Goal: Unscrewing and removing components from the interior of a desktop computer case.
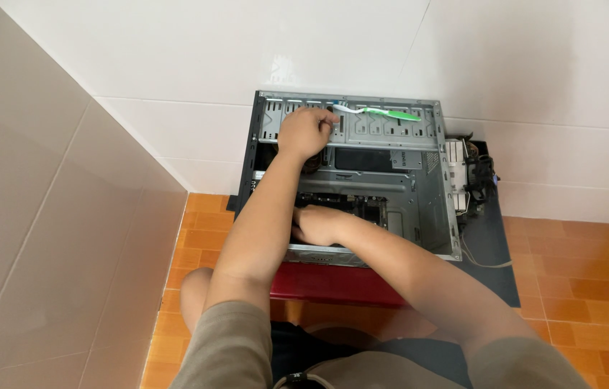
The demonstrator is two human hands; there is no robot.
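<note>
A beige tiled wall (38, 238) runs down the left side, and beside it the person's bare knee (193, 292) rests on the orange floor tiles (196, 238). The left hand (307, 132) is curled shut at the top rail of an open computer case (430, 194), next to the white head end of a green toothbrush (384, 113) lying across that rail; whether it grips the brush I cannot tell. Lower down, the right hand (317, 225) is closed in a loose fist inside the case, over the dark circuit board (351, 207); what it holds, if anything, is hidden. The case lies on its side with its side panel already off, on a red stand (333, 284); the board remains mounted within. To the right, a bundle of cables and a white part (466, 176) sits on a dark panel (488, 252) against the white wall (535, 65), and the two crossed forearms hide much of the case's left half.
</note>
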